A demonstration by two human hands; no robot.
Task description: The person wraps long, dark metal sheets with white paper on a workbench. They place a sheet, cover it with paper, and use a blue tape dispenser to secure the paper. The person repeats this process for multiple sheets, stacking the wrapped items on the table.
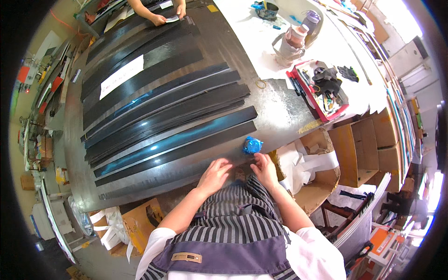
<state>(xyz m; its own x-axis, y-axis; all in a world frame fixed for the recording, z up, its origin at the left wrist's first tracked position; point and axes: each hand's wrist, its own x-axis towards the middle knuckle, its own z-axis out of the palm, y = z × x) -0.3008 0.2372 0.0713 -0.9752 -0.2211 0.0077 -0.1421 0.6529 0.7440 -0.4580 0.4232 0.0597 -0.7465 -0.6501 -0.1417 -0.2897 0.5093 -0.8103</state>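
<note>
In the view from the head, the person's left hand (214, 176) is hanging near the front edge of a big, dark, shiny metal table (281, 108). Its fingers are bending inward, and I cannot tell if the tips are pressing together. The person's right hand (264, 170) is reaching in at the same edge, its fingers bending toward a small, crumpled, shiny blue wad (252, 145). The wad is sitting on the table, just past the fingertips. I cannot tell if they are touching it or if the hand is pinching anything.

Long, flat black strips (182, 134) are lying side by side to the left of the wad, some of them shining blue. A white sheet of paper with writing (122, 77) is resting on the dark pieces farther back. At the far end, another person's hands (159, 20) are holding a small pale piece (172, 19).

On the right, a red tray (334, 115) is holding tools and dark gloves. A pinkish bottle (296, 36) is standing behind it. Below the table's right side, an open brown cardboard box (322, 189) is holding white strips (317, 163). The person is wearing a black and gray striped apron (224, 219).
</note>
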